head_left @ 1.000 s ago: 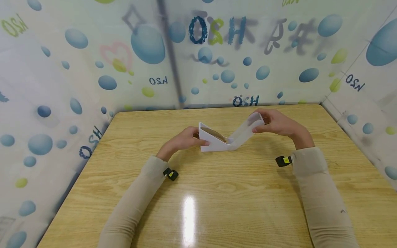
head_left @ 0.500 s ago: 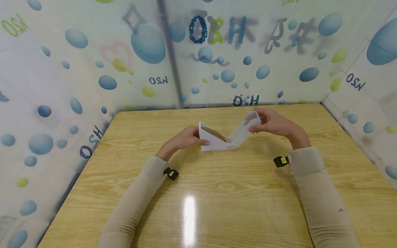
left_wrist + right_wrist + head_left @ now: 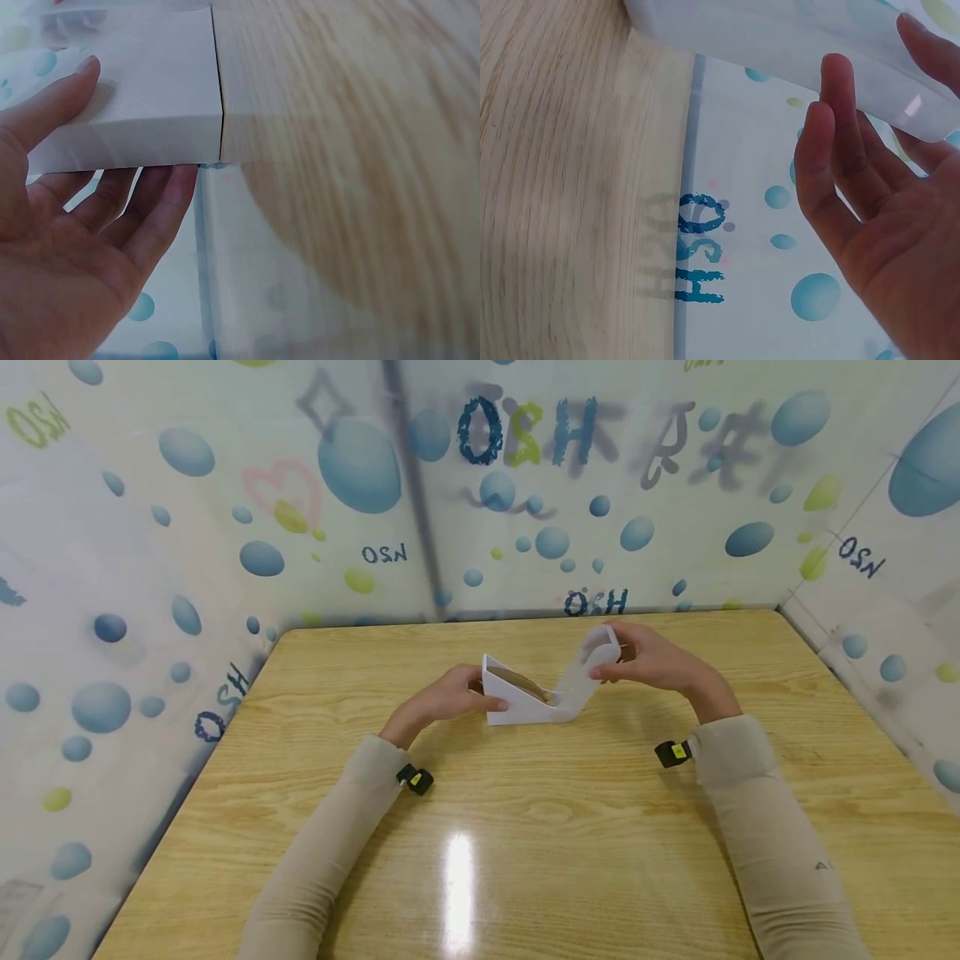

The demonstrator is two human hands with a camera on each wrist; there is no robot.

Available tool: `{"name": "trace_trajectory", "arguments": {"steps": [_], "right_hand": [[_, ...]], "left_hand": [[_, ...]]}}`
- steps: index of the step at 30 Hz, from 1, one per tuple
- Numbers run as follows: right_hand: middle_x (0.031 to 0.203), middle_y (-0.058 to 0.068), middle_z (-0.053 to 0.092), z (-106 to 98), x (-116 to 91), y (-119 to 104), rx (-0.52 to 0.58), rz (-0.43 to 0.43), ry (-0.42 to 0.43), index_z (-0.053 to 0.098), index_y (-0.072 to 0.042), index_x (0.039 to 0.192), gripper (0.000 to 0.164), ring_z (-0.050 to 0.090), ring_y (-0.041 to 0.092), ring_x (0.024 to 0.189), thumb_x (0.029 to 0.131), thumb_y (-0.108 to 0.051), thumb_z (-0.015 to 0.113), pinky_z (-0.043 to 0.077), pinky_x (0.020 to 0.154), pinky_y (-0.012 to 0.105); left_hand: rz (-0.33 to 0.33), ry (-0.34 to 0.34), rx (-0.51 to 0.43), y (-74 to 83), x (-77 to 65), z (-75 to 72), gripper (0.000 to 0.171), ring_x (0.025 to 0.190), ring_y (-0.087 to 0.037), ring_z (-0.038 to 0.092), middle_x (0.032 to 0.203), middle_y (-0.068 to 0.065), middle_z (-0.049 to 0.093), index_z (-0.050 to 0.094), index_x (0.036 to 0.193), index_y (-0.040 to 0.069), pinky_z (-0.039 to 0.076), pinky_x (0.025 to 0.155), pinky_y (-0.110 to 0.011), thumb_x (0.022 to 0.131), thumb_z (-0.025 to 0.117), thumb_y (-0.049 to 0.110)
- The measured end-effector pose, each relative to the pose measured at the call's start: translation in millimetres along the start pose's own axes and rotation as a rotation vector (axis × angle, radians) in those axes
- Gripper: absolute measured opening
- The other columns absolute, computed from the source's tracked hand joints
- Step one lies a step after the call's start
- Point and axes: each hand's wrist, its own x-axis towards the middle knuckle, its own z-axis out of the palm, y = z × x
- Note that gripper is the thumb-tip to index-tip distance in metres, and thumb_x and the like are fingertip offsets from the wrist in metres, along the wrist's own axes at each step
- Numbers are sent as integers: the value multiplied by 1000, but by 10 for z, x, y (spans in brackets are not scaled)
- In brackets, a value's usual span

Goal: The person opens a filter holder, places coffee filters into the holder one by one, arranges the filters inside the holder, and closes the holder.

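Observation:
A white box (image 3: 517,706) with a slanted open top rests on the table, and something flat and brown (image 3: 520,682) shows inside it. My left hand (image 3: 447,695) grips the box's left end, thumb on the near side and fingers behind. In the left wrist view, the thumb (image 3: 64,101) lies on the white box wall (image 3: 150,82). A translucent plastic cover (image 3: 583,681) rises at a slant from the box's right end. My right hand (image 3: 652,657) holds its raised end between thumb and fingers. The right wrist view shows the cover's clear wall (image 3: 742,49) by the fingers.
The wood-grain table (image 3: 525,860) reaches back to a curtain (image 3: 480,552) printed with blue and green drops and letters. Similar printed sheets hang at left and right. A small black camera sits on each wrist, the right one (image 3: 672,753) and the left one (image 3: 416,779).
My right hand has moved left and slightly up, bringing the raised end of the plastic cover closer to the box at a steeper slant. The left hand and the box stay in place.

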Motion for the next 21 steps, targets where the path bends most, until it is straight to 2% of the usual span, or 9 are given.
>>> {"name": "trace_trajectory", "arguments": {"steps": [9, 15, 21], "right_hand": [[110, 13, 67, 26, 33, 0, -6, -16, -12, 55, -2, 127, 36, 68, 25, 87, 98, -15, 72, 58, 78, 34], [113, 17, 66, 60, 54, -7, 10, -9, -19, 55, -1, 127, 36, 68, 29, 91, 97, -14, 72, 58, 79, 33], [109, 19, 68, 113, 89, 8, 13, -34, -27, 57, 0, 123, 32, 69, 29, 89, 97, -12, 71, 58, 77, 33]], "left_hand": [[2, 1, 8, -17, 7, -3, 38, 100, -21, 68, 118, -11, 73, 67, 127, 8, 52, 82, -32, 94, 77, 26], [0, 1, 6, -11, 0, -3, 38, 99, -21, 68, 118, -11, 74, 67, 126, 8, 52, 81, -31, 94, 76, 26], [4, 1, 12, -8, 2, 2, 38, 99, -21, 68, 118, -9, 74, 67, 127, 9, 52, 80, -31, 94, 77, 26]]}}
